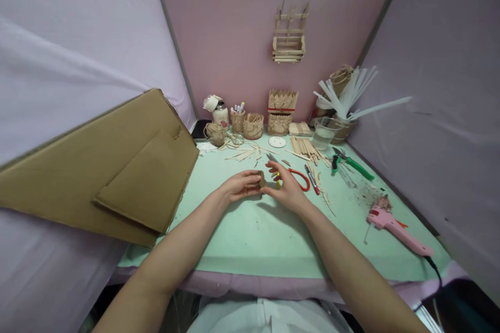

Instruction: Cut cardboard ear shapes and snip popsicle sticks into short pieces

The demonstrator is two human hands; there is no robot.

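Pink back wall panel, one, stands behind one mint-green tabletop. Over its middle, the left hand pinches one small brown cardboard-like piece; the right hand is partly spread, its thumb at the piece's lower edge. Near the right hand: one pair of red-and-yellow-handled scissors. Farther right: one pair of green-handled pliers, one pink glue gun.

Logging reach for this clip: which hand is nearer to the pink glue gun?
Right. The right hand is to the left of the glue gun, apart from it; the left hand is farther left.
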